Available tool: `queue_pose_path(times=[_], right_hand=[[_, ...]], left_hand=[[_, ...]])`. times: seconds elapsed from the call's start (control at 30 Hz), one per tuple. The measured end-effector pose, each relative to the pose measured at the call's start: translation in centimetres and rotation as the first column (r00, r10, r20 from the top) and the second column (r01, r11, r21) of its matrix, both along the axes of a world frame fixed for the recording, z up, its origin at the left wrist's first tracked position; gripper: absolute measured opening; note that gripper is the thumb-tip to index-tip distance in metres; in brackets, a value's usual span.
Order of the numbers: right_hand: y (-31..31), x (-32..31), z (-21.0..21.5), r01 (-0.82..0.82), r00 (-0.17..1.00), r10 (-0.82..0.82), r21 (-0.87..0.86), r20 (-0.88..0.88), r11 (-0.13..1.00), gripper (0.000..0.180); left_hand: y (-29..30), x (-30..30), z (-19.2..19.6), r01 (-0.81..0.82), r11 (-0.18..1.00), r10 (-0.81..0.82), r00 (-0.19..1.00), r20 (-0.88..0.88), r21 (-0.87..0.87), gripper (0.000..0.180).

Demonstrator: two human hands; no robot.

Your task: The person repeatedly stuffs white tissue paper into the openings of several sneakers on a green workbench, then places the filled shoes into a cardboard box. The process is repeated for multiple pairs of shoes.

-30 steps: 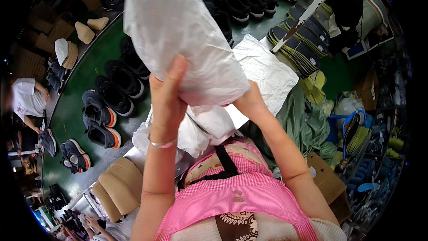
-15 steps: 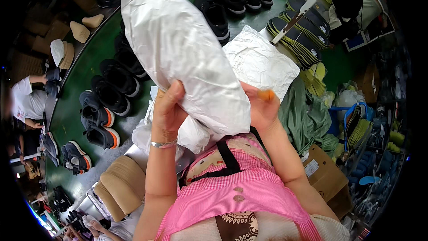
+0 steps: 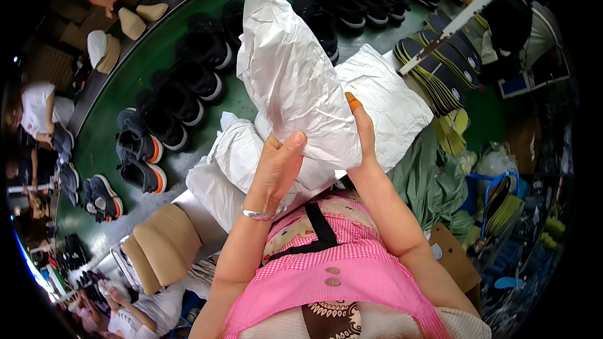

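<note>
We look down at our two bare hands holding up a crumpled white bag [image 3: 295, 81], above the near edge of the desk. Our left hand [image 3: 278, 164] grips its lower left corner, thumb on top. Our right hand [image 3: 364, 135], one digit capped in orange, lies along its right edge; the fingers are hidden, so we cannot tell how far they close. What the bag contains is out of sight.

Below left, plump white packets [image 3: 229, 154] lie together, contents hidden. To the right, a large white sheet or sack [image 3: 402, 97] lies beside a loose green sack [image 3: 424, 179]. Farther right, a clear bag [image 3: 496, 162] holds something pale, and a blue holder [image 3: 470, 194] carries upright yellow-green soles [image 3: 504, 207]. A brown carton [image 3: 457, 260] stands below these. Beyond, dark shoes [image 3: 182, 91] line the green desk [image 3: 91, 147].
</note>
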State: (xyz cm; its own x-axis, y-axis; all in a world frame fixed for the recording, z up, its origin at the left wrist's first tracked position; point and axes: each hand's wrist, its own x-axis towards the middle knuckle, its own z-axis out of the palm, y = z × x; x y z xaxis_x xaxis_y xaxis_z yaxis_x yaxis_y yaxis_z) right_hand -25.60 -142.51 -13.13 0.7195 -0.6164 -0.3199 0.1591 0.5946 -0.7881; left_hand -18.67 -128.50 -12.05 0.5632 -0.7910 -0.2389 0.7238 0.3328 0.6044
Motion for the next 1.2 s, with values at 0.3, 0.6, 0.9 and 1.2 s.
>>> queue_pose_path(times=[0.3,0.6,0.9,1.2], right_hand=[[3.4,1.8,2.8,-0.325,0.946,0.199,-0.787,-0.257,0.525,0.074],[6.4,3.4,4.8,-0.296,0.908,0.298,-0.954,-0.295,-0.042,0.067],[17.8,10.2,6.1,-0.550,0.671,0.544,-0.830,-0.504,-0.090,0.081],[33.2,20.5,0.5,-0.621,0.513,0.553,-0.729,-0.657,-0.289,0.070]], left_hand=[[1.5,0.7,-1.1,-0.481,0.876,0.482,0.873,-0.077,0.031,0.042],[9.7,9.2,1.8,-0.909,0.412,-0.423,-0.126,0.897,0.066,0.056],[24.8,16.6,-3.1,-0.627,0.456,0.386,0.778,0.495,0.631,0.041],[44.0,24.4,-5.3,-0.565,-0.065,-0.325,0.791,0.518,0.823,0.050]])
